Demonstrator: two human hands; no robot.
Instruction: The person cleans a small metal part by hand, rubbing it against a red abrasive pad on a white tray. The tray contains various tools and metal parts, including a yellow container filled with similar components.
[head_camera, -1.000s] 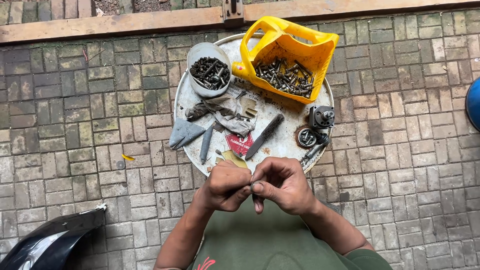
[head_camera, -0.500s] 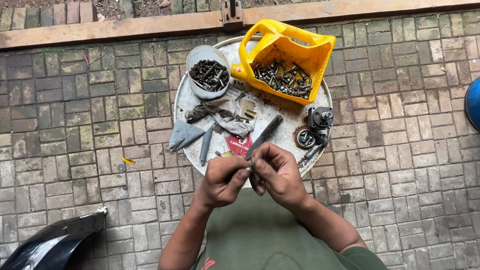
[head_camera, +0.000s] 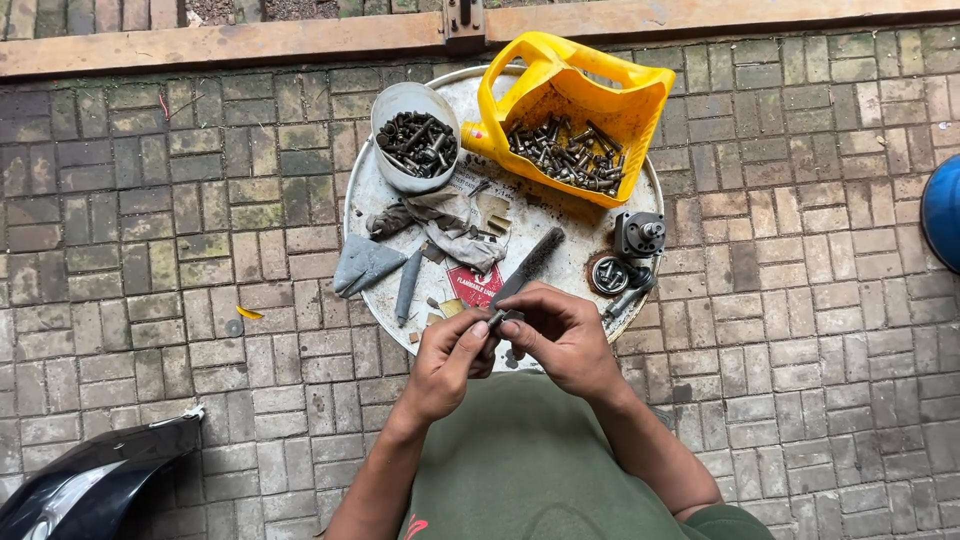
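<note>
My left hand (head_camera: 448, 362) and my right hand (head_camera: 562, 335) meet over the near edge of a round metal lid (head_camera: 560, 275) lying on the brick paving. Together they pinch a small dark metal part (head_camera: 500, 319) between the fingertips; its exact shape is hidden by my fingers. Just beyond the hands lies a dark file (head_camera: 530, 262) with its near end at my fingertips. A cut-open yellow plastic jug (head_camera: 572, 105) full of bolts and a white cup (head_camera: 414, 135) of dark screws stand at the lid's far side.
On the lid also lie a crumpled grey rag (head_camera: 450, 218), a grey trowel-shaped scrap (head_camera: 360, 265), a grey rod (head_camera: 407, 285) and black round machine parts (head_camera: 625, 255). A wooden beam (head_camera: 300, 40) runs along the top. A black glossy cover (head_camera: 90, 480) sits lower left, a blue object (head_camera: 942, 210) at right.
My hands have moved forward and up toward the lid's near edge, still working the small part between the fingertips. Everything on the lid stays put.
</note>
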